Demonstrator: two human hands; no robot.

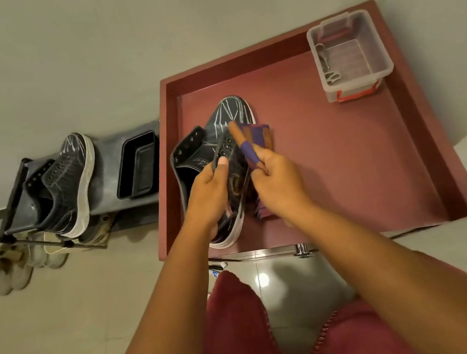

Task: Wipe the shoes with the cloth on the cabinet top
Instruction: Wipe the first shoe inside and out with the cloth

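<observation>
Shoes are the job: one black shoe (223, 160) with white lines sits on the red cabinet top (347, 156), near its left edge, toe pointing to the far wall. The left hand (208, 193) holds it, with the fingers curled round the side of the shoe by the lace holes, so that grip is tight on the shoe. The right hand (276, 178) pinches a striped purple and orange cloth (248, 146), and the cloth touches the right side of the shoe. That grip is tight on the cloth. A clear plastic box (351, 53) with a red handle stands in the far right corner of the cabinet top. The other black shoe (71, 186) rests on a gray rack (112, 167) to the left, beside a black tub (136, 165). More footwear (17, 265) lies on the floor under the rack.
</observation>
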